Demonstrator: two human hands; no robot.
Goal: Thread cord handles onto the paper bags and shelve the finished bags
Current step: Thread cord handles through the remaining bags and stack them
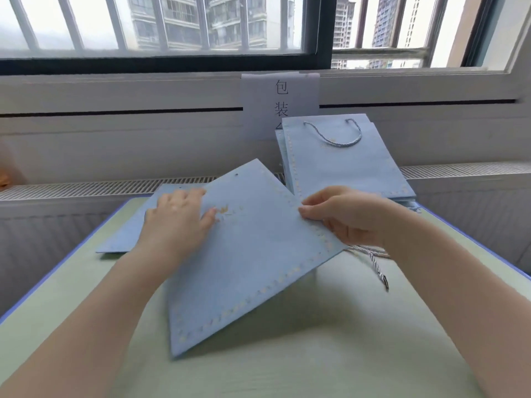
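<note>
A flat light-blue paper bag (253,262) with a dotted border is lifted off the table, tilted, two punched holes showing near its far edge. My left hand (178,216) grips its left edge, fingers curled over the paper. My right hand (342,216) pinches its right edge between thumb and fingers. A blue-and-white twisted cord (373,259) with a metal tip lies on the table under my right hand. More flat bags (123,239) lie beneath, to the left. Finished bags (339,165) with a cord handle (339,136) lean against the wall at the back.
The pale green table (316,354) has a blue rim. Behind it run a radiator grille (86,186) and a white sill wall bearing a paper sign (280,101). A barred window fills the top of the view.
</note>
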